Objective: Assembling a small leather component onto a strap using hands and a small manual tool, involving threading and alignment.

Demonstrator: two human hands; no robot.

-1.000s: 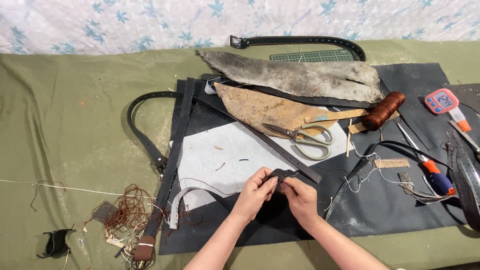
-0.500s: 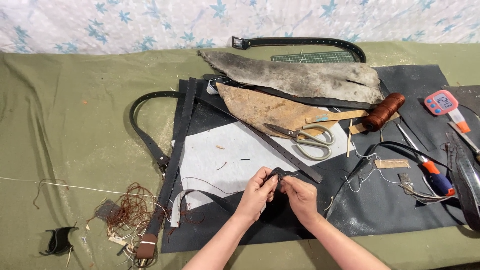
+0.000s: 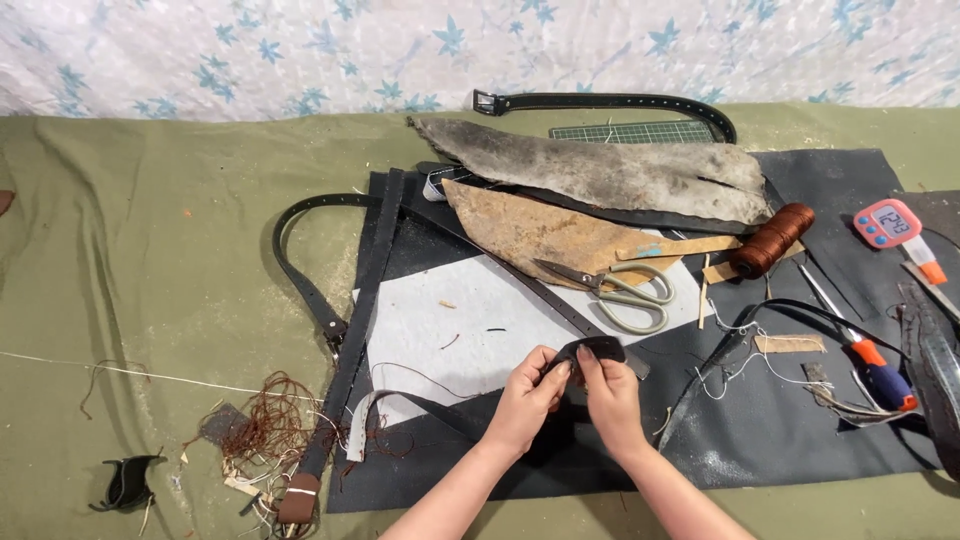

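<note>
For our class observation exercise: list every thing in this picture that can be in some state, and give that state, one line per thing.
left hand: pinching the black strap piece
right hand: pinching the same piece
black strap piece: held up, bent over
scissors: lying flat, blades shut
brown thread spool: wound full, on its side
black belt: unbuckled, lying curved
digital timer: display lit

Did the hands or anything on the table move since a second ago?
Hardly: both hands, left hand and right hand, keep pinching the small black leather strap piece, barely shifting. The grey-handled scissors and brown thread spool stayed put.
</note>
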